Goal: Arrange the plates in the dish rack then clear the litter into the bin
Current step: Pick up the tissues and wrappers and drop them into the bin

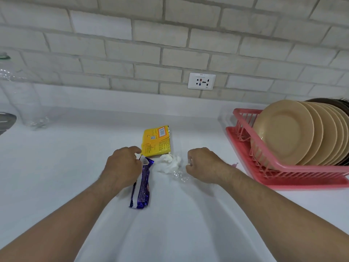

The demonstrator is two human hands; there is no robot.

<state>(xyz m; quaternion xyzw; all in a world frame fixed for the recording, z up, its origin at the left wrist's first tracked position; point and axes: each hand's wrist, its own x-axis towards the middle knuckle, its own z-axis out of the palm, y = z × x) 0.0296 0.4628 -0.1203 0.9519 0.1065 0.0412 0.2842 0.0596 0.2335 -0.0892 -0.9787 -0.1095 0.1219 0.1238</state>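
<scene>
My left hand (pixel 122 167) curls over the far end of the purple foil snack wrapper (pixel 141 191), whose long axis runs toward me on the white counter (pixel 56 176); I cannot tell whether it grips. My right hand (pixel 204 165), curled beside the crumpled white tissue (pixel 167 162), hides its fingers. The pink plastic dish rack (pixel 283 167) is cut off at right.

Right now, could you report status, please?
Left hand grips purple wrapper. Right hand curled beside clear plastic, hold unclear. Plates racked. Yellow packet, tissue uncollected.

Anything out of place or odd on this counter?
Only litter: a yellow packet, purple wrapper, crumpled tissue and clear plastic scrap lie loose on the counter. The plates stand upright in the pink rack.
</scene>
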